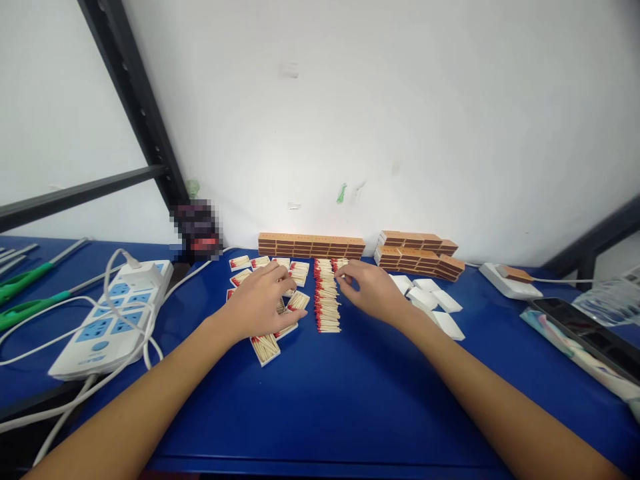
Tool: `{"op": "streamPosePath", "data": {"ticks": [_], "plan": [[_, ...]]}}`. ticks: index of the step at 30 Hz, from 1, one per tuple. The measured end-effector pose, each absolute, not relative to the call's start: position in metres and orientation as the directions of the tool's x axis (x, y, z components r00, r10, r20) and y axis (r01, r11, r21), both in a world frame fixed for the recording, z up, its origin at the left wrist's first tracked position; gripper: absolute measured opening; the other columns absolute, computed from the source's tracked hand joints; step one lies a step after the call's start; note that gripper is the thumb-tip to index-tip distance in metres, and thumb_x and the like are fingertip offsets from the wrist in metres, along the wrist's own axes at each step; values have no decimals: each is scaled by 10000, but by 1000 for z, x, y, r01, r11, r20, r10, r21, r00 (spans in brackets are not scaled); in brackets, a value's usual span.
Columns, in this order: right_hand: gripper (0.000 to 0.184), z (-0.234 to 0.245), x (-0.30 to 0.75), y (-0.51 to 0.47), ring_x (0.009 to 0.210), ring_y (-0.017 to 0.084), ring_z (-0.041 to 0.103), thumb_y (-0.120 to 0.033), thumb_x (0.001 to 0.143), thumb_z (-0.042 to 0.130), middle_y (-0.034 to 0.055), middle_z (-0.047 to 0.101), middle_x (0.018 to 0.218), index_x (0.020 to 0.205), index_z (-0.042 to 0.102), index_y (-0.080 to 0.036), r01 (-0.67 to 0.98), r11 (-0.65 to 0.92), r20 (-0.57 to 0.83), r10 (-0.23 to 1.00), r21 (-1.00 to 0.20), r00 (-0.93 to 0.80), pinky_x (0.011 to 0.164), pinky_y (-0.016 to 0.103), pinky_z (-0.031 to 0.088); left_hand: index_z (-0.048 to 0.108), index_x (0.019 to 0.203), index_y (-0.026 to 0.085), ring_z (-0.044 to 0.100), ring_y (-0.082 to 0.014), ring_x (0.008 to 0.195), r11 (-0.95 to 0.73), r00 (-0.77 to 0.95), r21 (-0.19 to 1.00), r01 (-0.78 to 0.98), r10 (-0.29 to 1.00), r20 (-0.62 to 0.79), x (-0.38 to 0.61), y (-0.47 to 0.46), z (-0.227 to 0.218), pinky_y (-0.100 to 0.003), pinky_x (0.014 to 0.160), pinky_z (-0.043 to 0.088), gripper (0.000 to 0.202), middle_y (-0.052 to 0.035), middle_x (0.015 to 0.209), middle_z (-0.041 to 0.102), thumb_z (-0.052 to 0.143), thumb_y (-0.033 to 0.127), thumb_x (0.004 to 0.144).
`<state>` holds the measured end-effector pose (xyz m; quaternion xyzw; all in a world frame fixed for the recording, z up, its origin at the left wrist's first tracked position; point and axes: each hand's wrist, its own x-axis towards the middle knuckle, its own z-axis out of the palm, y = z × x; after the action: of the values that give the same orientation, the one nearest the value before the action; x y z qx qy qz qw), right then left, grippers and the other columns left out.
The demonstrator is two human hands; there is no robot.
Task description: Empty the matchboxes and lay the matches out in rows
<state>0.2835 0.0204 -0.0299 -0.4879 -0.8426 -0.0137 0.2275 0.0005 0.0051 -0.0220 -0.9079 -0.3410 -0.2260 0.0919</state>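
Loose matches [327, 305]: red-tipped column, its upper right edge just beside the right grip [373, 288].
Filled trays [265, 349]: clustered beneath and around the left grip [259, 300], left of the column.
Surface [320, 407]: blue; brown matchboxes [311, 248] in a row behind the matches, a second stack [415, 260] farther right, white flat pieces [424, 297] in front of that stack.
Room: white wall [350, 120] behind; black frame [131, 87] and power strip [100, 327] at left, dark device [590, 338] at far right.
Left grip: palm down over the trays, thumb and fingers apart.
Right grip: thumb and forefinger bent close together; cannot tell whether they clamp a match.
Forearms [465, 370]: angled inward from the lower corners.
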Motion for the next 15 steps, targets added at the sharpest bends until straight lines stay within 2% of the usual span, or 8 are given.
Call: {"op": "streamPosePath", "data": {"ticks": [5, 10, 15], "plan": [[203, -27, 272, 9, 789, 196, 636, -218, 1030, 515, 57, 674, 875, 929, 690, -213, 787, 588, 401, 777, -186, -485, 725, 305, 447, 676, 862, 174, 628, -313, 960, -677, 611, -48, 735, 629, 481, 9, 2, -26, -480, 840, 558, 418, -114, 956, 647, 773, 581, 856], [178, -26, 272, 9, 787, 191, 631, -213, 1028, 521, 54, 667, 890, 942, 676, -216, 768, 600, 422, 770, -225, -478, 745, 303, 464, 678, 788, 181, 622, -321, 942, -620, 575, -65, 782, 678, 457, 15, 0, -32, -497, 833, 555, 451, -127, 952, 647, 833, 604, 780], [183, -26, 275, 10, 793, 194, 624, -207, 1029, 521, 43, 648, 854, 946, 684, -217, 749, 619, 448, 753, -236, -482, 757, 304, 456, 675, 753, 196, 630, -306, 912, -614, 567, -39, 788, 700, 435, 17, 0, -35, -472, 790, 550, 386, -111, 916, 650, 841, 543, 784]]}}
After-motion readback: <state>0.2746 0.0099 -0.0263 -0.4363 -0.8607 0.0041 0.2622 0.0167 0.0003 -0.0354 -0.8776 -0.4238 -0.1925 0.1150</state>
